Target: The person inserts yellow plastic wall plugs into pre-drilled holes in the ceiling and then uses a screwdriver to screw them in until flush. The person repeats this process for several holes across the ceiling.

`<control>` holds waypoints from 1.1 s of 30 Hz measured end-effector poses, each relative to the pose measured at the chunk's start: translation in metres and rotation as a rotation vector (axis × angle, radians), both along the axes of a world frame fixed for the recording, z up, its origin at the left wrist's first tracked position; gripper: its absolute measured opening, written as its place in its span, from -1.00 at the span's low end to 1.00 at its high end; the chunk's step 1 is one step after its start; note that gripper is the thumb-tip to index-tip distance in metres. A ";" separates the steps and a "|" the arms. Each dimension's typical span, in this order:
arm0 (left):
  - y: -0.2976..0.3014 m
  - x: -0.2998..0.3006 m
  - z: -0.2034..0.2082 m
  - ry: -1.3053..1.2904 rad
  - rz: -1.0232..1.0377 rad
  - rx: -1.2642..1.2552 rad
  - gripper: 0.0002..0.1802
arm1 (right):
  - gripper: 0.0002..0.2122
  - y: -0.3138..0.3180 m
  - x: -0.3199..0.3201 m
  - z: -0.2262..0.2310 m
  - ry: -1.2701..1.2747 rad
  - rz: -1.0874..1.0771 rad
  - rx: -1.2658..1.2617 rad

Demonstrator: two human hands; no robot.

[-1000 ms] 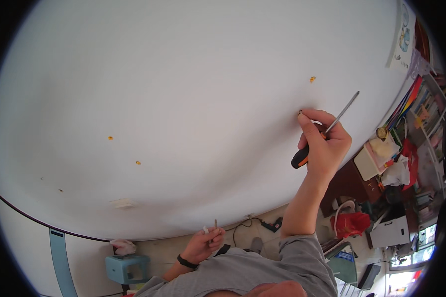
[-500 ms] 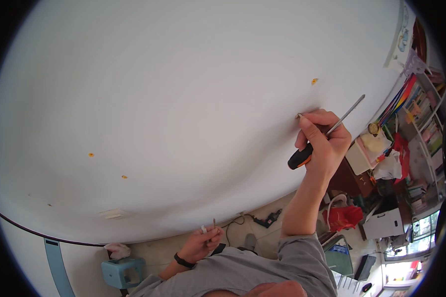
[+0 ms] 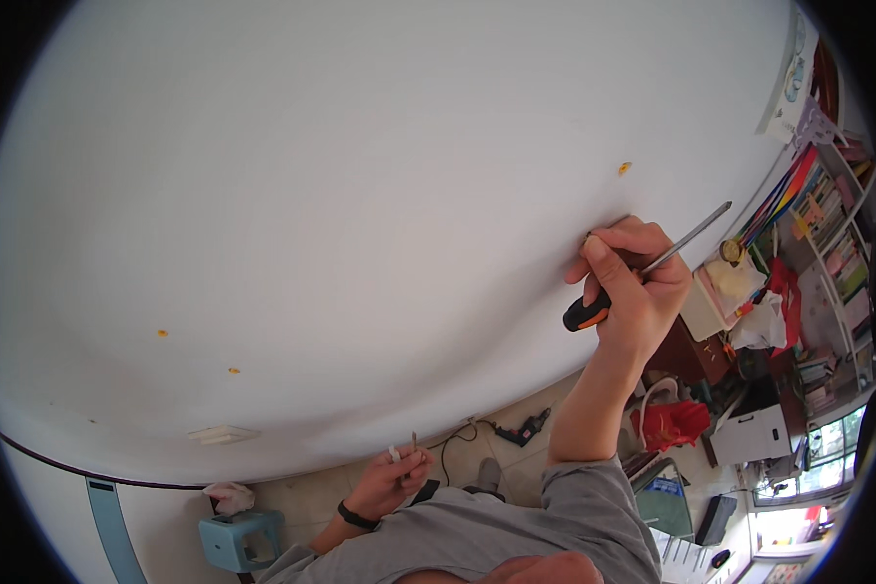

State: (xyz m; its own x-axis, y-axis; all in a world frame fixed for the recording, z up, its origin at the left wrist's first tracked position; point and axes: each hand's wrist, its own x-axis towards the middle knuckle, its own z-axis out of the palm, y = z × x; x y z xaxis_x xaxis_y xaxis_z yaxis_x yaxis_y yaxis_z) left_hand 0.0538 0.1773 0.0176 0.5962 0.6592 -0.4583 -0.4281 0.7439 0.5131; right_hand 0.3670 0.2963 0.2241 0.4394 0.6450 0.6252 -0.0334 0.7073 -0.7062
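Observation:
My right hand [image 3: 638, 282] is raised against a large white wall [image 3: 380, 214], closed around a screwdriver [image 3: 586, 313] with a black and orange handle. The metal shaft [image 3: 691, 236] sticks out past the fingers, up to the right. Thumb and forefinger pinch together at the wall; whatever is between them is mostly hidden. Above that hand a yellow wall plug [image 3: 625, 168] sits in the wall. Two more, a left plug [image 3: 163, 333] and a lower plug [image 3: 234, 370], are far left. Low down, my left hand [image 3: 396, 480] grips a small white piece [image 3: 394, 454] and a thin screw-like piece [image 3: 415, 441].
A white socket plate [image 3: 224, 434] is low on the wall. A power drill [image 3: 526, 428] with its cord lies on the floor by my foot. At lower left stands a blue stool [image 3: 226, 545] with a plastic bag. Shelves [image 3: 837, 238], a red bag [image 3: 674, 424] and clutter fill the right.
My view has tilted slightly, so the plugs at left sit lower in the picture. The right thumb and fingers have shifted in their pinch at the wall. The left hand keeps its hold.

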 end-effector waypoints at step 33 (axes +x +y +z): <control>-0.055 -0.025 0.001 0.005 0.163 0.105 -0.76 | -0.59 -0.023 -0.021 0.019 -0.134 -0.305 0.903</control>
State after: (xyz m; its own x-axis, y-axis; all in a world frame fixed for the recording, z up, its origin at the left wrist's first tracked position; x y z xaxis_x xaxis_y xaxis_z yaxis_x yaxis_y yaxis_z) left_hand 0.0290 0.1220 0.0186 0.4753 0.7915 -0.3842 -0.5361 0.6068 0.5869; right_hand 0.3460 0.2736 0.2435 0.3975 -0.2343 0.8872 0.2836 0.9509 0.1240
